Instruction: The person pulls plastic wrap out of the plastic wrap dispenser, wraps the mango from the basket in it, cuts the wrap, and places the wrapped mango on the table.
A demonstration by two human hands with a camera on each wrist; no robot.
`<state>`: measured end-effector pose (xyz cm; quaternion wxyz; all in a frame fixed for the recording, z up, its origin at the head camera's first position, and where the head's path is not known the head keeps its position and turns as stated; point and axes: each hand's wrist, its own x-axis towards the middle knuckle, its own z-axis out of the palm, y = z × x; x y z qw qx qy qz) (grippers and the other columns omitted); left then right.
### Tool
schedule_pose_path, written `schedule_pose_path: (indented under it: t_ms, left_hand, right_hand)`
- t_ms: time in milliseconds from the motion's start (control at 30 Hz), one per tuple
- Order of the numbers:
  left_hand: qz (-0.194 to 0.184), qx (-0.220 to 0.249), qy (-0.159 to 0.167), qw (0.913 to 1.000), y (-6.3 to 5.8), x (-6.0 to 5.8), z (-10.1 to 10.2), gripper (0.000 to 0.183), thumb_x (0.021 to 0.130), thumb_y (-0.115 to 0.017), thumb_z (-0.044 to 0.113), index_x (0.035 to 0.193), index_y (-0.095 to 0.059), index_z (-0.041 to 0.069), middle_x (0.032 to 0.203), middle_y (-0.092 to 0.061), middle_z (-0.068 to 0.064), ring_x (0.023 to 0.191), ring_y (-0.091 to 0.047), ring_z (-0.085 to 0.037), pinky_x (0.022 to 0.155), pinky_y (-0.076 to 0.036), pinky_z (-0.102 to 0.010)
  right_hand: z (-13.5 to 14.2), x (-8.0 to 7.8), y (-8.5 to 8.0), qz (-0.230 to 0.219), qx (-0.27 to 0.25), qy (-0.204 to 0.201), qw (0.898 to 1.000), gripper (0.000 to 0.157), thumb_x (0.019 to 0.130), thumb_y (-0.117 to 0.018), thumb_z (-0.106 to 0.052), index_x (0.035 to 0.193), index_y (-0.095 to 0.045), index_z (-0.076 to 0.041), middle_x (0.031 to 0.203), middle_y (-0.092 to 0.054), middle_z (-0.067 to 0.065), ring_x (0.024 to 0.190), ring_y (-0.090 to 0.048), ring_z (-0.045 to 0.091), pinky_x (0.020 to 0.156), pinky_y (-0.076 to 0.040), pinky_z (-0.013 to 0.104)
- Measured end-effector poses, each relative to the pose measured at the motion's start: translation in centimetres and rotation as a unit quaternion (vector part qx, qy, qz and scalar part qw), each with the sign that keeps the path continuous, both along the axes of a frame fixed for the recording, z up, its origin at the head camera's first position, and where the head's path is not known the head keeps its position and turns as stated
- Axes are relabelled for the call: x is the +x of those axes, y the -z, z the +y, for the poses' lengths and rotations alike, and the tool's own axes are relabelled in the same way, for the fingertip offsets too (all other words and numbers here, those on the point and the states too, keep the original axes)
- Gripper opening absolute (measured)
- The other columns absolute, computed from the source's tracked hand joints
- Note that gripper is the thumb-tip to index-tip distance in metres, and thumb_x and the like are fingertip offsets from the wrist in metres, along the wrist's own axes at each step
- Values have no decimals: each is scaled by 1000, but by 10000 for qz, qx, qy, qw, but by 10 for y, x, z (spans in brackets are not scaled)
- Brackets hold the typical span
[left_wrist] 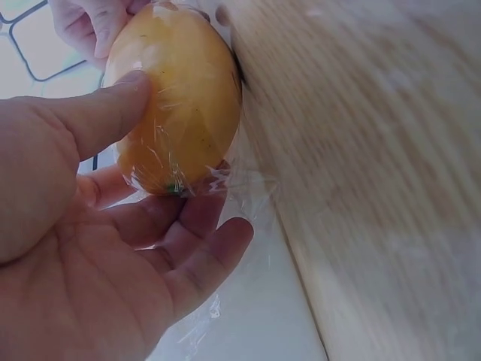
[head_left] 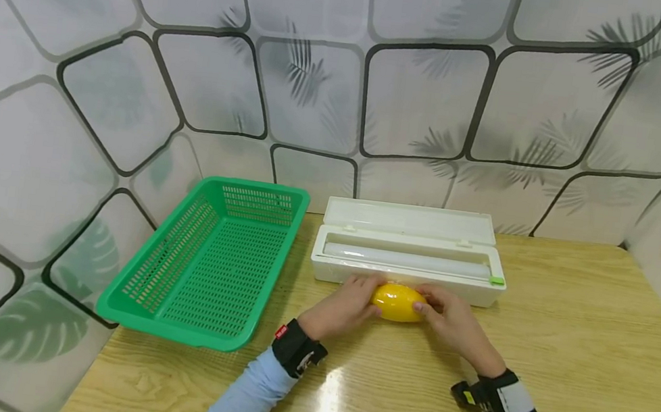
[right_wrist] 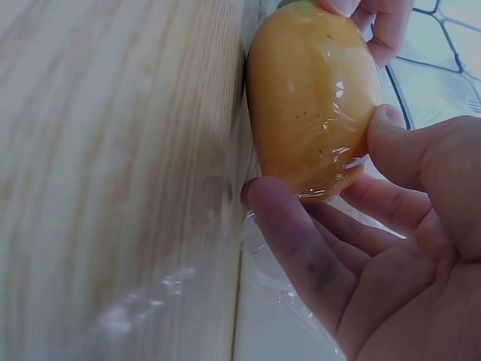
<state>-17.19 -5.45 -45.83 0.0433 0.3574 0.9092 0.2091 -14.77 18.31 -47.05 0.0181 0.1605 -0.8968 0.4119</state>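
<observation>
A smooth yellow mango [head_left: 396,302] lies on its side against the front of the white cling film box [head_left: 335,273]. Clear cling film [left_wrist: 252,197] clings to its skin in wrinkles, with loose film trailing at its ends in both wrist views. My left hand [head_left: 346,306] holds the left end, thumb on the skin and fingers curled beneath, close to a small green stem spot [left_wrist: 174,188]. At the other end my right hand [head_left: 454,322] grips the fruit between thumb and fingers. The box lid [head_left: 411,220] is raised, and the film roll [head_left: 404,260] shows inside.
A green plastic basket [head_left: 282,275] with slotted walls stands left of the box. The wooden table [head_left: 584,344] meets a patterned wall [head_left: 422,101] behind. A green slider [head_left: 497,281] sits at the box's right front edge.
</observation>
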Motion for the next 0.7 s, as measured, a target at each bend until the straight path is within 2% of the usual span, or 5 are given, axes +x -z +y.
schedule_pose_path:
  t_ms: [300,500,700]
  left_hand:
    - [-216,31,136,9997,0,-2,-2,51,102,-56,25,144,-38,5,142,-53,-14,129,-50,-28,112,-36,-37]
    - [-366,-48,29,9993,-3,-1,-1,51,102,-54,28,146,-39,5,141,-54,-13,130,-50,-27,111,-38,-36]
    - [-352,-114,-57,9993,-2,-1,-1,49,103,-52,31,144,-42,6,139,-55,-12,127,-52,-25,109,-40,-35]
  right_hand:
    - [1,0,0,22,103,20,9999,29,99,-60,-11,121,-66,7,116,-69,20,103,-65,32,88,-53,49]
    - [0,1,-2,133,173,-13,9998,30,99,-60,-13,118,-67,9,114,-70,21,102,-66,32,87,-54,50]
    - [0,0,-1,125,237,-54,9996,30,100,-58,-15,116,-68,8,111,-71,19,97,-66,27,85,-54,48]
